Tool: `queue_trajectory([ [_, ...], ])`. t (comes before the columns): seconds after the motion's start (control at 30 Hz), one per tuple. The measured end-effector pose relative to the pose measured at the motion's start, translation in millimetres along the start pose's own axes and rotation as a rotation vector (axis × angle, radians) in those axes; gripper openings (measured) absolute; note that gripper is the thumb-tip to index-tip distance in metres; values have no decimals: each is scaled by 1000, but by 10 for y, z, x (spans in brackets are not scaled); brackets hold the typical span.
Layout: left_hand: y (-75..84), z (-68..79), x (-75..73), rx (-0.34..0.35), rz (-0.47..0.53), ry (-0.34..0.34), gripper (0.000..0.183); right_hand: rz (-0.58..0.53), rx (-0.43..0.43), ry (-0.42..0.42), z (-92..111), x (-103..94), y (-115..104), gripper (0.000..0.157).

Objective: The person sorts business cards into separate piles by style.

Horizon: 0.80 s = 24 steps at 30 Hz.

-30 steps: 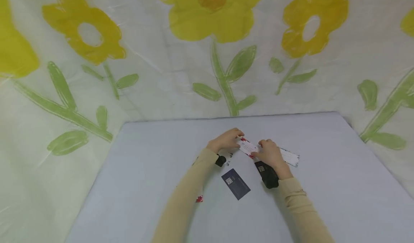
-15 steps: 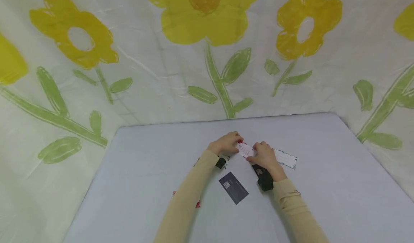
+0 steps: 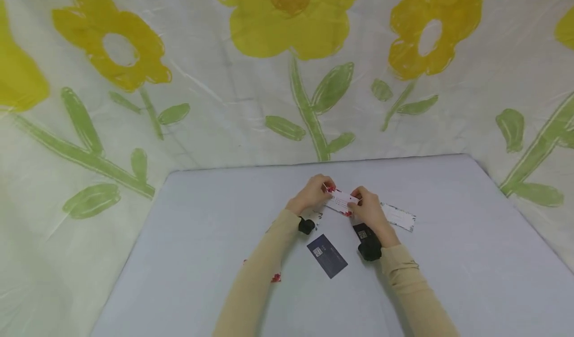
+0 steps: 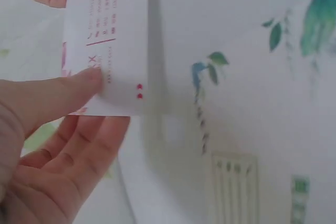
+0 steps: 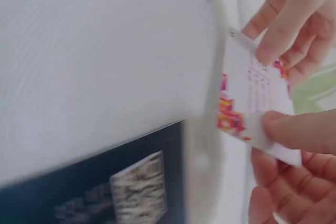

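Along the bench (image 3: pixel 202 227), left to right, I see a red-flowered card (image 3: pixel 276 277) partly hidden by the left sleeve (image 3: pixel 255 277); the left hand (image 3: pixel 312 192), its grip pinching one end of a white card (image 3: pixel 339 202) above the surface; a dark card (image 3: pixel 327 256) lying nearer the person; the right hand (image 3: pixel 371 210) pinching the other end; a leafy-edged card (image 3: pixel 400 218).
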<state>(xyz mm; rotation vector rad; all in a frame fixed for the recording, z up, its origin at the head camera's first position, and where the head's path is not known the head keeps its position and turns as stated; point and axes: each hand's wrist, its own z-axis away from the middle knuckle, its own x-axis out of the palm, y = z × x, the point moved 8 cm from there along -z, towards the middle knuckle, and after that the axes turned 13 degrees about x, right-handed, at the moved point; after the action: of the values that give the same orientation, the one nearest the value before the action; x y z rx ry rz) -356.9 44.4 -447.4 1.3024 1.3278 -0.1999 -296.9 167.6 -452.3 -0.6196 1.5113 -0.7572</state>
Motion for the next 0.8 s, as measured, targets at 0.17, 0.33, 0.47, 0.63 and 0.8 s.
queue_trajectory([
  [0.17,138,237,-387,33,83,161,13,-54,-93,58,73,-64,-316,17],
  [0.33,251,612,-734,-12,147,243,15,-111,-148,13,205,-9,-667,16],
  [0.47,288,930,-869,-35,177,272,13,-133,-191,-55,301,149,-845,15],
  [0.63,453,1396,-952,-58,195,242,12,-143,-236,-201,481,514,-989,14],
  [0.8,397,1868,-871,-183,235,218,15,-105,-257,-354,650,914,-1051,13],
])
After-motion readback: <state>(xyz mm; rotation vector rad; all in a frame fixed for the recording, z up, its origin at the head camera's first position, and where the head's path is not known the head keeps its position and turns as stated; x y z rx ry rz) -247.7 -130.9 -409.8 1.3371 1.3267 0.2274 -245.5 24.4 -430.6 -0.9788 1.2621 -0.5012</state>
